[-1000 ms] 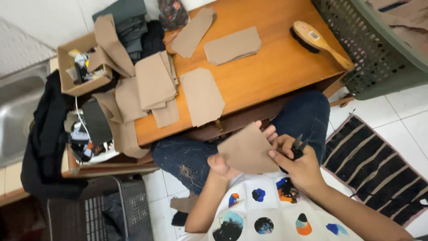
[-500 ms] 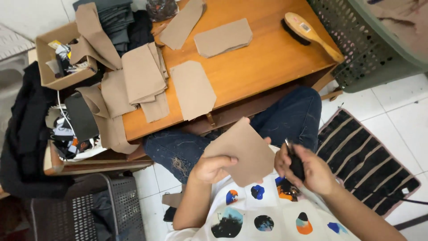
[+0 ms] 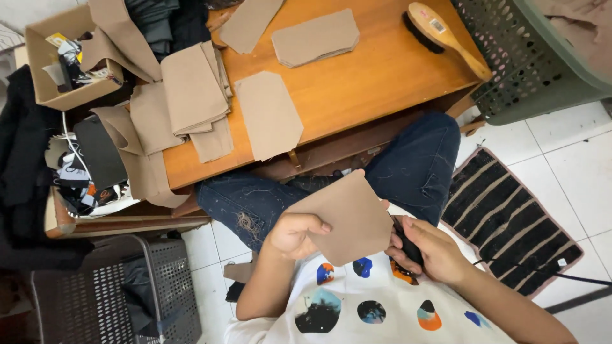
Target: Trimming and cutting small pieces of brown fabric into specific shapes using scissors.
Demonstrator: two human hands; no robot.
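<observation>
Left hand point(image 3: 294, 234) gripping flat tan fabric piece point(image 3: 347, 216); right hand point(image 3: 428, 250) clenching black tool point(image 3: 408, 245).

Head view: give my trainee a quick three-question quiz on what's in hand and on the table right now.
1. True or false: the left hand holds the tan fabric piece by its edge.
2. What does the right hand grip? A) wooden brush B) small dark tool C) cardboard box
3. Fill in: the wooden brush lies on the wooden table beside the green ____.

Key: 1 true; 2 B, the small dark tool; 3 basket.
</observation>
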